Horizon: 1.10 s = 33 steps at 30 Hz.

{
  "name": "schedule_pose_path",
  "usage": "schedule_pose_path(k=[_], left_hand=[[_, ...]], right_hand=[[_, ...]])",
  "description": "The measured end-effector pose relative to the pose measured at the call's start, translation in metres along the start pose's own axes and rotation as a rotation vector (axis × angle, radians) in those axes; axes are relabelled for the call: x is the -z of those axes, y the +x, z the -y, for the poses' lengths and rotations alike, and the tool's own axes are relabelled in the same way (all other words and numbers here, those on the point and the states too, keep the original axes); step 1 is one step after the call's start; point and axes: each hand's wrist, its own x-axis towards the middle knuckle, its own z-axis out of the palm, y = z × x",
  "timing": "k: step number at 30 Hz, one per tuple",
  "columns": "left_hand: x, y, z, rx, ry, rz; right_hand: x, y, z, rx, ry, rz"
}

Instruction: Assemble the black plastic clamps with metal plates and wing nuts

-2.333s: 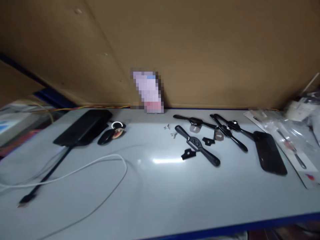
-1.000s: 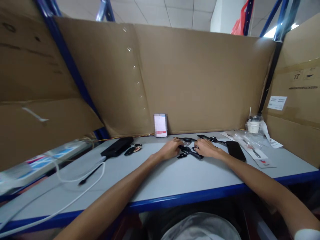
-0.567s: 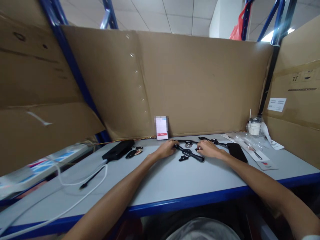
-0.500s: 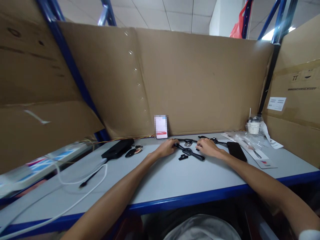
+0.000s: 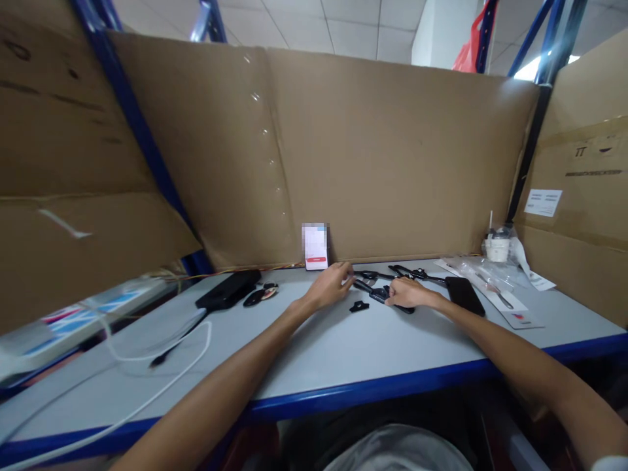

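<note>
My right hand (image 5: pixel 406 292) is closed on the middle of a black two-handled tool (image 5: pixel 377 292) that lies on the grey table (image 5: pixel 343 347). My left hand (image 5: pixel 331 284) is just left of the tool's far handle, with thumb and fingers pinched together at the tips; what they pinch is too small to make out. A small black loose piece (image 5: pixel 359 305) lies on the table in front of the tool. Two more black two-handled tools (image 5: pixel 415 272) lie behind my hands near the cardboard wall.
A black phone (image 5: pixel 464 296) and clear plastic packaging (image 5: pixel 485 279) lie to the right, with a small cup (image 5: pixel 497 248) behind. A white card (image 5: pixel 314 247) leans on the cardboard. At left are a black power bank (image 5: pixel 228 289), a key fob (image 5: pixel 260 296) and a white cable (image 5: pixel 167 376).
Both hands came onto the table and reached the tools. In the last half second the right hand slid the nearest tool a little to the right, and the left hand moved back towards the wall.
</note>
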Motion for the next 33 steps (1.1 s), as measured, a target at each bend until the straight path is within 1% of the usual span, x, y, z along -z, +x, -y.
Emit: schedule_pose_path(k=[2, 4, 6, 9, 11, 13, 15, 17, 19, 21, 23, 26, 28, 31, 33], left_hand=[[0.006, -0.007, -0.012, -0.048, 0.078, 0.187], [0.007, -0.014, -0.020, -0.102, 0.108, 0.326], [0.006, -0.017, -0.025, -0.141, 0.085, 0.409], [0.000, -0.015, -0.027, -0.136, -0.018, 0.456], [-0.005, -0.012, -0.028, -0.128, -0.102, 0.416], [-0.011, -0.011, -0.030, -0.098, -0.194, 0.321], [-0.017, -0.011, -0.032, 0.001, -0.330, 0.240], [-0.023, -0.011, -0.035, 0.147, -0.507, 0.216], [-0.028, -0.011, -0.037, 0.265, -0.670, 0.199], [-0.031, -0.011, -0.039, 0.325, -0.796, 0.178], [-0.031, -0.010, -0.040, 0.358, -0.894, 0.179], [-0.029, -0.011, -0.043, 0.407, -0.991, 0.168], [-0.027, -0.012, -0.045, 0.433, -1.046, 0.154], [-0.024, -0.013, -0.049, 0.438, -1.114, 0.161], [-0.023, -0.013, -0.049, 0.428, -1.124, 0.165]], right_hand=[[0.000, -0.002, 0.002, -0.020, -0.035, -0.008], [0.000, -0.002, 0.003, -0.031, -0.040, -0.023], [0.000, -0.003, 0.002, -0.036, -0.016, -0.001], [0.000, -0.004, 0.001, -0.028, 0.035, 0.019], [-0.003, -0.005, 0.002, -0.039, 0.060, 0.000], [-0.010, -0.002, 0.003, -0.064, 0.080, -0.060], [-0.019, 0.004, 0.003, -0.112, 0.149, -0.135], [-0.028, 0.012, 0.002, -0.164, 0.346, -0.180], [-0.036, 0.017, 0.002, -0.176, 0.660, -0.196], [-0.040, 0.019, 0.003, -0.168, 0.917, -0.205], [-0.042, 0.018, 0.007, -0.153, 1.069, -0.203], [-0.040, 0.012, 0.013, -0.151, 1.179, -0.178], [-0.038, 0.009, 0.015, -0.138, 1.240, -0.186], [-0.036, 0.010, 0.015, -0.113, 1.298, -0.251], [-0.036, 0.012, 0.013, -0.124, 1.281, -0.299]])
